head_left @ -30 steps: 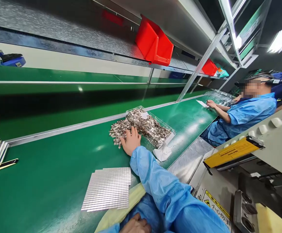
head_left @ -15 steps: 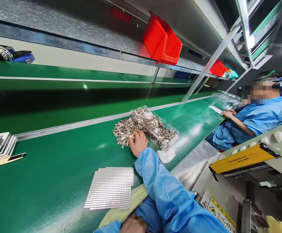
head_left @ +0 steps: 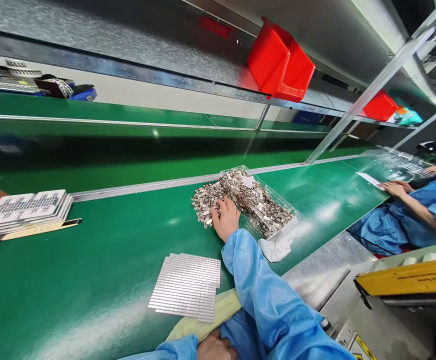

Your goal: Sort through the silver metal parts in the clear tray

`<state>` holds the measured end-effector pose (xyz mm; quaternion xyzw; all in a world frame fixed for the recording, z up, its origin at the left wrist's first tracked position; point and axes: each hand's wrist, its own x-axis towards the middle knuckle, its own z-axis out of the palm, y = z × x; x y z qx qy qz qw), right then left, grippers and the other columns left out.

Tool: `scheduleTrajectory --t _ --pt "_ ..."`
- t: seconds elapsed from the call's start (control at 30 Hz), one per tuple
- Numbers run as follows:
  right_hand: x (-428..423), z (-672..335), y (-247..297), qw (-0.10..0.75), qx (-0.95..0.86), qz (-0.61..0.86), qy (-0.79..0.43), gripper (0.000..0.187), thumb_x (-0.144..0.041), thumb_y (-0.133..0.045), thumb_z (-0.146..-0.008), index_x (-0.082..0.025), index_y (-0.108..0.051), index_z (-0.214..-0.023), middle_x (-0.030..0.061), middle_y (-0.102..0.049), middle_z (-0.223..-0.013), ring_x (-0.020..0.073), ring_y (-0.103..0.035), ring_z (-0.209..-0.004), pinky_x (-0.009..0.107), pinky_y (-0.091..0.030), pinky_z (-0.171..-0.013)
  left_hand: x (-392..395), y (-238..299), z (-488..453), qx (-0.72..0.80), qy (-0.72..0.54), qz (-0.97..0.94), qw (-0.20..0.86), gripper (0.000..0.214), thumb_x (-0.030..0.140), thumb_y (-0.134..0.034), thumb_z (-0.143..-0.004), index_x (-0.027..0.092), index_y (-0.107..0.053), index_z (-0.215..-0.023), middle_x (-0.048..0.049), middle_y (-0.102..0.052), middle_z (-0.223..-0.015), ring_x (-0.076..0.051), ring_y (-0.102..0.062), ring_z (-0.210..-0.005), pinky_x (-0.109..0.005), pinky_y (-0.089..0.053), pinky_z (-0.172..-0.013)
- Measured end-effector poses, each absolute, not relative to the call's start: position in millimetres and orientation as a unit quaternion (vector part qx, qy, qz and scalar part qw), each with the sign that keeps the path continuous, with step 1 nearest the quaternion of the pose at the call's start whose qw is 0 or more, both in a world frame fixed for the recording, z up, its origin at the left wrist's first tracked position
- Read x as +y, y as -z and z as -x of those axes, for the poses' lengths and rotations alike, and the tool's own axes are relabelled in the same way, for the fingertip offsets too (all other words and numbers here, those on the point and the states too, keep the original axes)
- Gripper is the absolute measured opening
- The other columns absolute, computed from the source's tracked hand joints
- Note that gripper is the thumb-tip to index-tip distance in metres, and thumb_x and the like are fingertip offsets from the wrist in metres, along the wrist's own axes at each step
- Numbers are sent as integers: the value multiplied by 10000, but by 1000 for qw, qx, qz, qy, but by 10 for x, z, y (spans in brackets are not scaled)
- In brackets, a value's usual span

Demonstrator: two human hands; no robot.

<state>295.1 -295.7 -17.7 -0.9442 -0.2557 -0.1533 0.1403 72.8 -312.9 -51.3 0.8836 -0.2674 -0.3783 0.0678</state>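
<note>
My right hand (head_left: 227,220) rests on the near edge of a loose pile of small metal pieces (head_left: 203,197). Its thumb and fingers are apart, and no piece shows clearly in its grasp. Beside the pile, a clear plastic box (head_left: 292,224) lies full of the same pieces, with a white slip on top. At the bottom edge of the view, my left hand (head_left: 218,347) is low by my lap with its fingers curled; whatever they may hold is hidden. Between the hands, a flat array of silver strips (head_left: 185,286) lies on the green table (head_left: 101,280).
A crumpled white cloth (head_left: 277,248) touches the box's near corner. Pale yellow material (head_left: 206,320) hangs at the table edge. Stacked white sheets (head_left: 30,207) and tweezers (head_left: 58,226) lie left. A red bin (head_left: 281,62) stands on the shelf above. A co-worker (head_left: 420,215) sits to the right.
My view has turned left, so the scene sits further right and more of the sheet stack shows. My right hand stays at the pile, and my left hand remains curled low down.
</note>
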Motion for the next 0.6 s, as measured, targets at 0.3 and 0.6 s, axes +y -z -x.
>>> scheduleTrajectory --t 0.3,0.6 --pt "-2849 -2895 106 105 -459 874 122 344 -301 -854 -984 -264 -661 -1266 23 -270 -1456 338 -132 -1349 571 -219 -1126 -3134 512 -692 -151 427 -884 114 491 209 -426 -868 201 -569 -1338 -200 -619 -1135 -387 -562 -1125 -517 -471 -779" --pt "-2785 -2964 142 109 -442 880 136 204 -214 -784 -1022 -163 -664 -1179 69 -392 -1358 324 -238 -1312 543 -247 -1130 -3064 1131 -545 -228 252 -920 193 219 216 -559 -793 164 -680 -968 -176 -646 -853 -387 -620 -875 -412 -458 -554"
